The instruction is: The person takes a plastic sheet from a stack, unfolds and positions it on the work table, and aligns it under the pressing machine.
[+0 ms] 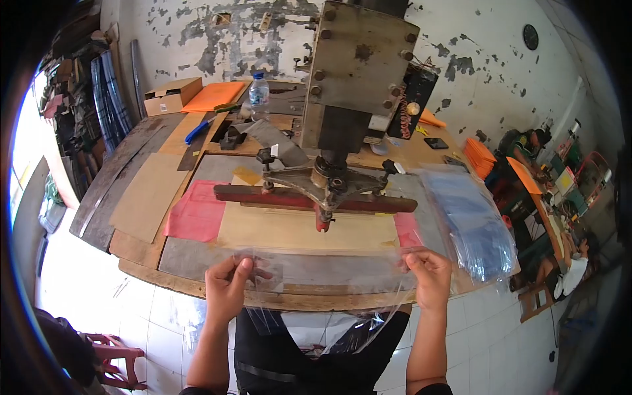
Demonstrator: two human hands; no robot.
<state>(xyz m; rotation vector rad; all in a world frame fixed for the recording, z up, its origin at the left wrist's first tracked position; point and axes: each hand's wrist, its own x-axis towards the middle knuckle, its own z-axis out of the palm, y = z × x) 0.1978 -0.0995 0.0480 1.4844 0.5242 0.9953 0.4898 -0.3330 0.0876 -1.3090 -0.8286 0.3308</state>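
A clear plastic sheet (336,279) stretches between my two hands, its lower part hanging over my lap. My left hand (227,284) pinches its left end between thumb and fingers. At the other end, my right hand (429,276) pinches the sheet the same way. Both hands are at the front edge of the worktable. Just beyond them is a press head (322,187) with a long red-edged bar, above a cream board (296,230) that lies over red sheets (195,209). Whether the bar touches the board I cannot tell.
A stack of clear plastic sheets (471,220) lies at the table's right. Brown cardboard (145,197) covers part of the left side. Behind are a cardboard box (172,97), orange sheets (214,97), a water bottle (259,92), a blue cutter (197,130) and a phone (435,143). Other people sit at right.
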